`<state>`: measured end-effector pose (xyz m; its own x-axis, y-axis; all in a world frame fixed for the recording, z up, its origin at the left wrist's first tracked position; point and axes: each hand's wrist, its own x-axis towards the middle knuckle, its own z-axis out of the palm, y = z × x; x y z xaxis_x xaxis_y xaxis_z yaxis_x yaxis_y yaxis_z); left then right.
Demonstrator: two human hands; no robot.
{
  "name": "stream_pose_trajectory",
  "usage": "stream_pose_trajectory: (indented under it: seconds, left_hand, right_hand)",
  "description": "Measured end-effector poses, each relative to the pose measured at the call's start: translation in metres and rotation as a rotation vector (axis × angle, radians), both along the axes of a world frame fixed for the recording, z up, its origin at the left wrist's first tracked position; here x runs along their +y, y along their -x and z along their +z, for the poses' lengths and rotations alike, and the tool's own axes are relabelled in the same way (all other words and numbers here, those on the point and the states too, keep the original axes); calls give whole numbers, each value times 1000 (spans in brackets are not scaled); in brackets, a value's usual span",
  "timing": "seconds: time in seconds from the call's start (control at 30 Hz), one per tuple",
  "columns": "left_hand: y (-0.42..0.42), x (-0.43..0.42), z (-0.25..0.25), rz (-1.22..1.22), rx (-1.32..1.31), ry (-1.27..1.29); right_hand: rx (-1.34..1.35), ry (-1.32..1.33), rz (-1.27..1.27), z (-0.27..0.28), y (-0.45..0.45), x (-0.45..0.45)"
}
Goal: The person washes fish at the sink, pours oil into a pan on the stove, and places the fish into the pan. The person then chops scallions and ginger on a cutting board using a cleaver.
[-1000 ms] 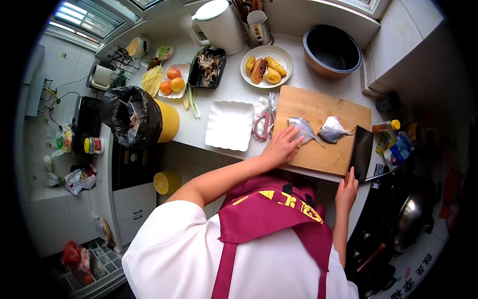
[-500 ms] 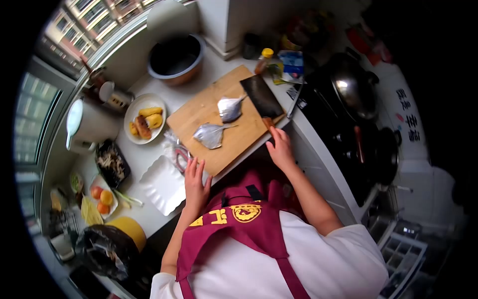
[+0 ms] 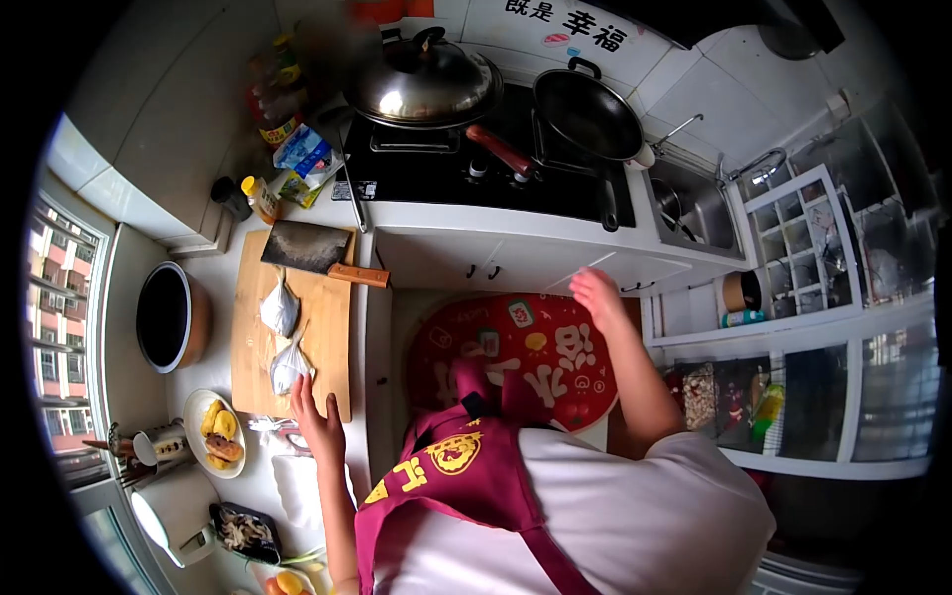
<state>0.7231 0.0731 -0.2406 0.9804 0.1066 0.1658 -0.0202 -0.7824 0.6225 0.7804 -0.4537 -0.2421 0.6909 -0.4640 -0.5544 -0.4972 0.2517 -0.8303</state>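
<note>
My left hand (image 3: pixel 317 424) is at the near corner of the wooden cutting board (image 3: pixel 250 342), fingers apart and holding nothing. Its fingertips come close to a silvery flat fish (image 3: pixel 290 370); whether they touch it I cannot tell. A second fish (image 3: pixel 280 311) lies just beyond on the board. Across the board's far end rests a cleaver (image 3: pixel 305 247), its wooden handle jutting over the counter edge. My right hand (image 3: pixel 598 296) hangs in the air in front of the cabinets, fingers stretched out and empty.
The stove carries a lidded wok (image 3: pixel 428 89) and an open black pan (image 3: pixel 589 114); a sink (image 3: pixel 694 206) lies right of them. Left on the counter are a deep basin (image 3: pixel 193 317), a plate of yellow food (image 3: pixel 200 407) and a white tray (image 3: pixel 296 491). A red mat (image 3: pixel 446 337) covers the floor.
The view has swung right toward the stove and sink. My right hand has left the cleaver handle and moved right, away from the board. The cleaver stays on the board.
</note>
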Motion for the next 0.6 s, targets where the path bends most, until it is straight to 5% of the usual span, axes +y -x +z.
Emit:
stream_pose_trajectory:
  seconds: [0.17,0.33,0.6]
  left_hand:
    - [-46,-35,1,-4,-14,72]
    - [-73,-66,-1,11,-26,-44]
    - [-106,-13,-41,427,-70,-26]
  right_hand:
    - [-203,-351,-144,19,-61,-66]
    - [-258,-548,-7,30,-98,-82]
    - [-81,-554,-23,-50,-84,-130]
